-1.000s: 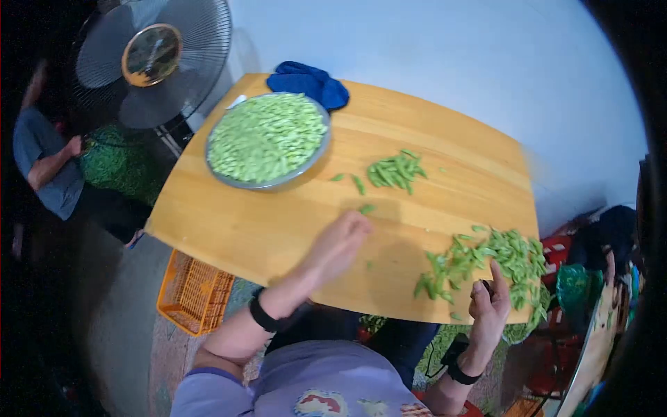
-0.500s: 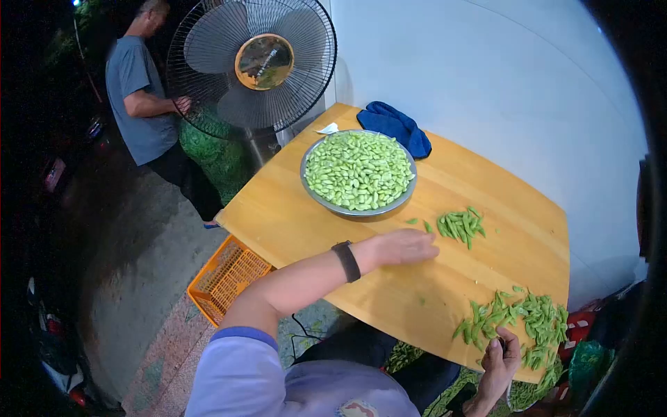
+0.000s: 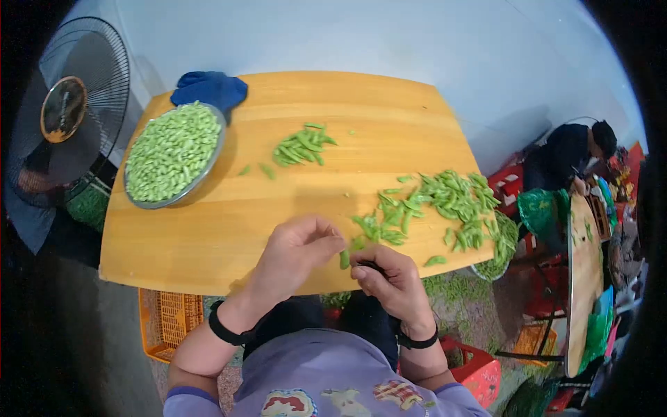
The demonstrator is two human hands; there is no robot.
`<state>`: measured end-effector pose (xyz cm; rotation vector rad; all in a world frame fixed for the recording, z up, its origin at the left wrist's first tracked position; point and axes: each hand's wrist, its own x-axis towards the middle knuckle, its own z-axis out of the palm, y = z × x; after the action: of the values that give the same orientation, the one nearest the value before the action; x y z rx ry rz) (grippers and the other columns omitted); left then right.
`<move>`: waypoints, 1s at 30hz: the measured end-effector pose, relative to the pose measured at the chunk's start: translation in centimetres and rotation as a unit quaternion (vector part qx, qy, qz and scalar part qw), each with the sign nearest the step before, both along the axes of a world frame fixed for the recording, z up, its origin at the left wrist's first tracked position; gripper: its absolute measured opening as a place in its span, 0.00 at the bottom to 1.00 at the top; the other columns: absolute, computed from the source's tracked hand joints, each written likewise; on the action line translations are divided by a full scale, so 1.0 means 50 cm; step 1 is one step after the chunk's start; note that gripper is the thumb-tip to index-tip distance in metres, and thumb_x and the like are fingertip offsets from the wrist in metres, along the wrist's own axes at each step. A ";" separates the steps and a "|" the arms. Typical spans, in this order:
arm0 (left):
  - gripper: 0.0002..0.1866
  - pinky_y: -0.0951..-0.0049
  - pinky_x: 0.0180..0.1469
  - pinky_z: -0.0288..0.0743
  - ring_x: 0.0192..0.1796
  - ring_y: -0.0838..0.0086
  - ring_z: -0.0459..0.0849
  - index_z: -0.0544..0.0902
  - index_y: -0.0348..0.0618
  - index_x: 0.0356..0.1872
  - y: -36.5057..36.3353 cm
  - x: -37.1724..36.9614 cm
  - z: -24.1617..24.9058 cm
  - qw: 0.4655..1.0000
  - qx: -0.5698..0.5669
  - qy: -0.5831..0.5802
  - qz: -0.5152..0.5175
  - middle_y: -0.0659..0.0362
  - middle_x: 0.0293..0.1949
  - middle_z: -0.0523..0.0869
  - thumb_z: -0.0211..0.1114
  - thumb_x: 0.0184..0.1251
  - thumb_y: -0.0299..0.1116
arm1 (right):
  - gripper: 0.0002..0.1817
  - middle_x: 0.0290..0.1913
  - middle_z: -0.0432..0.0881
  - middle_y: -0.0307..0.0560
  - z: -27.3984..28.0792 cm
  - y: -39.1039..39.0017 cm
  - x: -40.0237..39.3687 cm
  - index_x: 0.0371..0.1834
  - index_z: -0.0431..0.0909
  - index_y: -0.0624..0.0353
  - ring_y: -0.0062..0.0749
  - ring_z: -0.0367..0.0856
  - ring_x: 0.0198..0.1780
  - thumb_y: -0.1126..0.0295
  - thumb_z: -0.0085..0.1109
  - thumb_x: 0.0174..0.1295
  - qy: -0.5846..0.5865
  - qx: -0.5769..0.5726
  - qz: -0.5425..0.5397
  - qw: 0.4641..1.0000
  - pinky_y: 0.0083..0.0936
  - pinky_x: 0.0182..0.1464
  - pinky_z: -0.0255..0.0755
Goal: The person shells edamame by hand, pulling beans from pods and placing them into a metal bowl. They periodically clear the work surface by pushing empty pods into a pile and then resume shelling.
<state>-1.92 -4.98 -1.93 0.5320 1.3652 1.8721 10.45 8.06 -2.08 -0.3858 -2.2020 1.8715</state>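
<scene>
My left hand (image 3: 299, 254) is closed, pinching a green edamame pod (image 3: 344, 259) between thumb and fingers above the table's near edge. Close beside it, my right hand (image 3: 392, 281) is curled around a small dark object (image 3: 369, 266), too hidden to name. Just beyond the hands lies a loose heap of edamame pods (image 3: 451, 198). A smaller pile of pods (image 3: 303, 144) sits farther back, with a couple of single pods to its left. At the left stands a metal bowl (image 3: 217, 154) heaped with pale green beans (image 3: 170, 154).
The wooden table (image 3: 389, 118) backs onto a white wall. A blue cloth (image 3: 212, 90) lies behind the bowl, and a fan (image 3: 73, 111) stands at the left. Below are an orange crate (image 3: 170, 323) and a red stool (image 3: 471, 375). Another person (image 3: 566, 156) sits at a second table (image 3: 582, 278).
My view has swung right. My left hand has come from near the small pile to my right hand and now holds a pod. My right hand has moved left from the large heap.
</scene>
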 end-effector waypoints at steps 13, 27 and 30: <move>0.02 0.85 0.35 0.67 0.31 0.87 0.73 0.77 0.38 0.30 0.038 0.026 0.021 0.983 -0.070 0.161 -0.057 0.67 0.27 0.78 0.62 0.56 0.24 | 0.07 0.26 0.74 0.49 0.020 0.037 0.024 0.33 0.74 0.65 0.37 0.73 0.28 0.76 0.60 0.52 0.056 0.125 0.060 0.989 0.26 0.31 0.66; 0.03 0.82 0.34 0.69 0.31 0.83 0.74 0.77 0.39 0.27 0.050 0.034 0.003 0.985 -0.038 0.135 -0.099 0.64 0.26 0.78 0.63 0.54 0.24 | 0.06 0.23 0.73 0.38 0.019 0.034 0.046 0.32 0.75 0.65 0.21 0.69 0.24 0.76 0.60 0.53 -0.010 -0.122 0.045 0.992 0.18 0.26 0.62; 0.01 0.85 0.32 0.67 0.29 0.86 0.72 0.77 0.39 0.28 0.055 0.041 -0.030 0.982 0.107 -0.049 -0.149 0.66 0.25 0.77 0.60 0.57 0.24 | 0.06 0.23 0.72 0.34 0.003 0.052 0.053 0.33 0.76 0.65 0.13 0.64 0.22 0.75 0.59 0.54 -0.026 -0.363 0.121 0.923 0.11 0.22 0.55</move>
<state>0.11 -2.23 -3.42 0.7008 0.9657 1.7798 13.10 10.67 -1.96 -0.2827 -1.5489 2.8111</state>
